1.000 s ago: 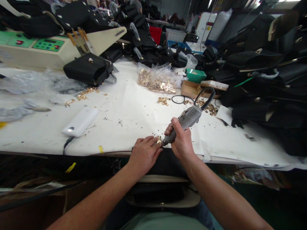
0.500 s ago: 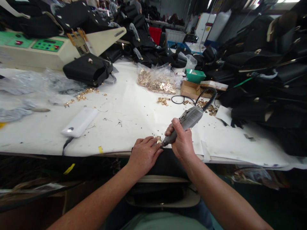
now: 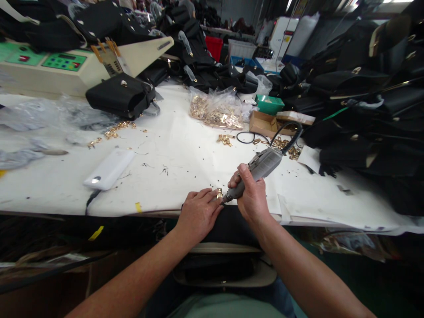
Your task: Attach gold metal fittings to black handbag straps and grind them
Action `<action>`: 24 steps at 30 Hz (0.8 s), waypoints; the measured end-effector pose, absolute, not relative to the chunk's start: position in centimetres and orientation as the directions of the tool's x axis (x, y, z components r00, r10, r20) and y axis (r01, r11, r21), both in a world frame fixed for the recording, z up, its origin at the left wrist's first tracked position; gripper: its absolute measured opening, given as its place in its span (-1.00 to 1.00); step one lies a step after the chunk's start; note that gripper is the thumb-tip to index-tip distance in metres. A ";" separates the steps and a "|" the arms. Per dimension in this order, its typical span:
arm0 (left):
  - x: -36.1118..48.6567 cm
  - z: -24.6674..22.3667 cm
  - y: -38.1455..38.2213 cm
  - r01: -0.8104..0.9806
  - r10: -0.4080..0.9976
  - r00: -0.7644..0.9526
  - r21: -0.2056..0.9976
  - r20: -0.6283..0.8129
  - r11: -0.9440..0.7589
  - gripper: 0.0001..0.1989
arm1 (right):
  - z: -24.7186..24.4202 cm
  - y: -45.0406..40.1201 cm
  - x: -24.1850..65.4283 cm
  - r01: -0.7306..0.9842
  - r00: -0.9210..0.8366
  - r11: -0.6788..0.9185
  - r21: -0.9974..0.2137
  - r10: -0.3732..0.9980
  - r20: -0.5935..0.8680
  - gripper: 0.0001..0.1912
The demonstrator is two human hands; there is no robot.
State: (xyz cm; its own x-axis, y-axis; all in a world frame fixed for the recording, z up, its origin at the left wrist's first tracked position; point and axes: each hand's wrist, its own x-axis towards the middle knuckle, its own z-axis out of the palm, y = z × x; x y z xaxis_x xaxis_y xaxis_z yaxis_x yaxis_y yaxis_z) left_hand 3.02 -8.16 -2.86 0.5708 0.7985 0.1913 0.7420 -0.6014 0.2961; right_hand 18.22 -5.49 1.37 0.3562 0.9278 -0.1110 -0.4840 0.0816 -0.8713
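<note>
A grey corded electric screwdriver is gripped in my right hand. It slants down to the left, and its tip is at a small gold clasp piece. My left hand presses on the flap of a black handbag, with fingers and thumb closed about the clasp. Part of the clasp is hidden by those fingers. The bag rests against the front edge of the white table, its mouth with a pale lining open towards me.
Gold fittings lie beyond my hands, before clear bags of gold parts. A white power bank with a cable lies at left. Behind it are a finished-looking black bag and a cream machine. Black bags pile up at right.
Both hands, the screwdriver and the bag keep nearly the same place. The screwdriver's rear end and cord have shifted very slightly to the right.
</note>
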 end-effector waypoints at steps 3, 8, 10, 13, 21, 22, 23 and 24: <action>3.0 -2.9 -8.1 0.745 0.800 0.571 0.292 0.184 -0.599 -0.73 | 1.4 -5.5 18.2 -0.492 0.353 0.086 -0.866 0.929 -0.108 -0.66; 2.9 -2.8 -8.2 0.742 0.798 0.573 0.295 0.186 -0.602 -0.73 | 1.2 -5.5 18.0 -0.502 0.326 0.062 -0.862 0.937 -0.122 -0.64; 2.9 -2.9 -8.2 0.739 0.794 0.575 0.291 0.197 -0.607 -0.74 | 1.0 -5.5 17.9 -0.497 0.325 0.053 -0.866 0.937 -0.129 -0.63; 2.9 -3.0 -8.2 0.737 0.790 0.574 0.284 0.216 -0.613 -0.74 | 1.0 -5.5 18.0 -0.491 0.332 0.060 -0.869 0.935 -0.124 -0.64; 2.9 -3.2 -8.0 0.736 0.788 0.574 0.281 0.223 -0.615 -0.76 | 0.9 -5.7 18.2 -0.418 0.328 0.068 -0.906 0.941 -0.081 -0.66; 2.9 -3.1 -8.1 0.736 0.788 0.575 0.281 0.220 -0.616 -0.76 | 0.9 -5.7 18.2 -0.405 0.333 0.071 -0.912 0.940 -0.075 -0.67; 2.9 -3.1 -8.1 0.736 0.788 0.577 0.280 0.216 -0.616 -0.76 | 0.9 -5.6 18.3 -0.390 0.341 0.076 -0.918 0.938 -0.067 -0.66; 2.9 -3.1 -8.1 0.736 0.787 0.579 0.279 0.214 -0.617 -0.76 | 0.9 -5.5 18.5 -0.376 0.349 0.084 -0.923 0.936 -0.057 -0.66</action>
State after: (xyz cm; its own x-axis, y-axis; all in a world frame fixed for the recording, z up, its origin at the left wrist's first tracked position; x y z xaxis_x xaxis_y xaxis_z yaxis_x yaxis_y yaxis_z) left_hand 2.89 -8.05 -3.14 0.5786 0.7871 0.2137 0.7361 -0.6168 0.2787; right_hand 18.46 -5.52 0.92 0.3486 0.9356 -0.0570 -0.3758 0.0838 -0.9229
